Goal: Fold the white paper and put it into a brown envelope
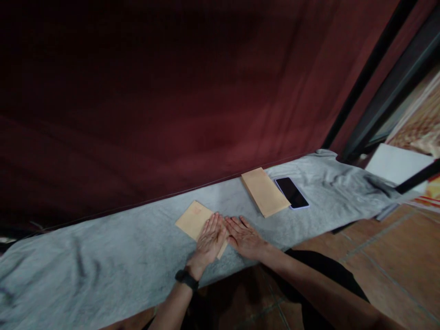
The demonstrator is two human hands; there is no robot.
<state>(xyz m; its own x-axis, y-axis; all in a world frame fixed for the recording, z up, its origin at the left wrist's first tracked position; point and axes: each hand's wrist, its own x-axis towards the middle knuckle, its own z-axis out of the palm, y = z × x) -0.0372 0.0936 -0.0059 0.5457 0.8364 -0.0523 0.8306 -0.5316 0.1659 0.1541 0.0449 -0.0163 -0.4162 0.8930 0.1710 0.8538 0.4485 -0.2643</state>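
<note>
A tan paper envelope [192,222] lies at a slant on the grey cloth, with a small reddish mark near its far corner. My left hand [210,238] rests flat on its right part, fingers stretched out and pointing away from me. Close beside it, my right hand [243,236] lies palm down with fingers extended, its fingertips at the envelope's right edge and near my left hand. Both hands cover part of the envelope, so that side is hidden. Neither hand grips anything.
More tan envelopes [264,192] lie to the right, partly overlapping a dark-screened phone [292,192] in a pale purple case. Grey cloth [113,256] covers the long narrow bench. A dark red curtain [206,114] hangs behind it. Tiled floor [395,256] shows at right.
</note>
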